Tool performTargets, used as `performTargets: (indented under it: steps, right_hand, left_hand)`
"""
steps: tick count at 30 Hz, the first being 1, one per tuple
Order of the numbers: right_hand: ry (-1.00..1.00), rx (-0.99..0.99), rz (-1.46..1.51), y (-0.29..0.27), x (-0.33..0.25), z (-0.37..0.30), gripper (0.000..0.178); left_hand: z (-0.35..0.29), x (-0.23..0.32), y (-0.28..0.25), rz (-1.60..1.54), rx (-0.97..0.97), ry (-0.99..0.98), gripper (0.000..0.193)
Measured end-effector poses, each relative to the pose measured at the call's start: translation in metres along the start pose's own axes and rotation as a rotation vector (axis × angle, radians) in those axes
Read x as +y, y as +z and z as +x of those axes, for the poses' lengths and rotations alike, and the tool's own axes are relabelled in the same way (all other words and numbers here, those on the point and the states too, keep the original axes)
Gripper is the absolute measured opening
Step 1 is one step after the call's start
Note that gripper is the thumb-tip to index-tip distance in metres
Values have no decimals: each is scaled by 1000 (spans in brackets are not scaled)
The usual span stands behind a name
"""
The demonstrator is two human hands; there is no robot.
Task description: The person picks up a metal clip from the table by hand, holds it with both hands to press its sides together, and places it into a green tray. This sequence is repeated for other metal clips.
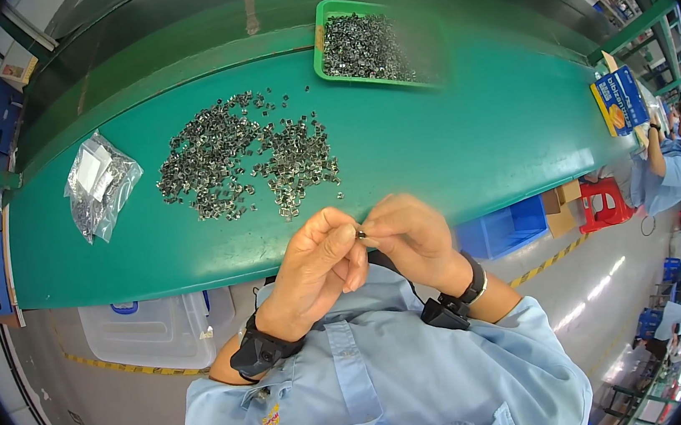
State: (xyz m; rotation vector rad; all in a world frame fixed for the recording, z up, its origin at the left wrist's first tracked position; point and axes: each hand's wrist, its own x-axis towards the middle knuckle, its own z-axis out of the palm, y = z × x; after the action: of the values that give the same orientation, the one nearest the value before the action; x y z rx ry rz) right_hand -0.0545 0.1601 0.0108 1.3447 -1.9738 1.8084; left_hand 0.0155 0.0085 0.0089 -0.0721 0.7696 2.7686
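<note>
My left hand [320, 257] and my right hand [410, 236] meet over the near edge of the green table. Between their fingertips is a small dark metal part [360, 233], pinched from both sides; its exact kind is too small to make out. Beyond my hands lies a loose pile of small shiny metal parts [213, 160], with a second heap [298, 160] joined to it on the right. A green tray [320, 62] at the back of the table holds many similar pieces, its right side blurred.
A clear plastic bag [105, 187] of metal parts lies left on the green table [433, 143]. A blue and yellow box [620, 102] stands at its right end. Below are a blue bin [506, 227], a red stool [602, 204] and a clear storage box [145, 335]. A co-worker [667, 163] is at the right.
</note>
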Motion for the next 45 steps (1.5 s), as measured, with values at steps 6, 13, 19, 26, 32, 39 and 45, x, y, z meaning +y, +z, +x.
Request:
performTargets:
  steps: [6, 13, 19, 26, 32, 39, 45]
  right_hand:
    - [-8, -54, 20, -2, 1, 3, 18]
    - [22, -70, 36, -1, 6, 2, 15]
    - [98, -31, 78, 2, 11, -1, 13]
    - [134, -8, 88, 2, 12, -2, 11]
    - [152, -12, 91, 0, 12, 0, 10]
    - [263, 127, -127, -49, 30, 65, 4]
    - [200, 95, -624, -87, 82, 103, 5]
  left_hand:
    - [1, 0, -2, -13, -23, 2, 13]
    - [0, 6, 1, 146, 49, 15, 15]
    - [-1, 6, 4, 171, 106, 42, 18]
    - [1, 9, 6, 219, 100, 21, 18]
    - [1, 10, 6, 258, 112, 31, 17]
    - [-2, 23, -3, 209, 207, 175, 15]
    - [-4, 28, -9, 177, 213, 208, 14]
